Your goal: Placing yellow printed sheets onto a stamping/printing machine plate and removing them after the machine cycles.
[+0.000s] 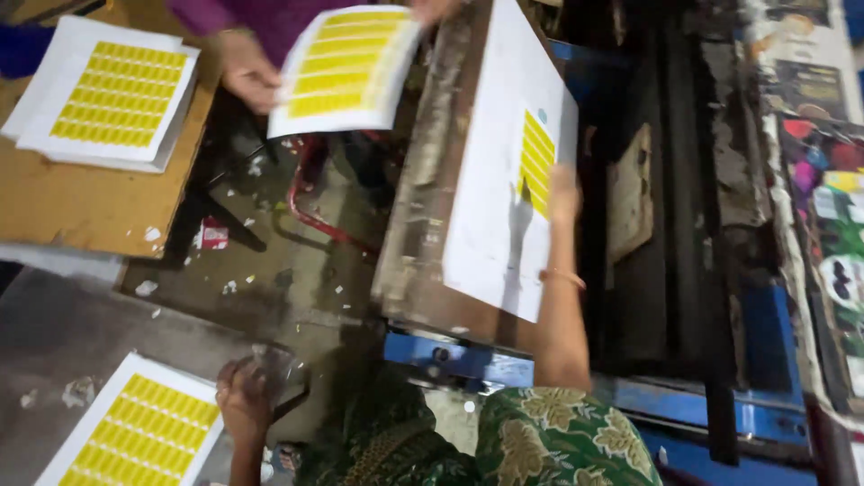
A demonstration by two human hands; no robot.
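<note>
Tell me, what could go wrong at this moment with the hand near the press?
The right hand reaches onto the white sheet on the tilted press bed; it might be pinched if the press closes. The left hand is off the yellow-label stack, which could slide. A co-worker's hand holds another sheet close by.

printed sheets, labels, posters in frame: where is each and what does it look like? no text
Sheet on press: white, tilted, yellow label block under the right hand.
Co-worker's sheet: top centre, white, yellow grid.
Stack: top left on brown board, same grid.
Near stack: bottom left, beside the left hand.
Posters: right edge, multicoloured, worn.
</note>
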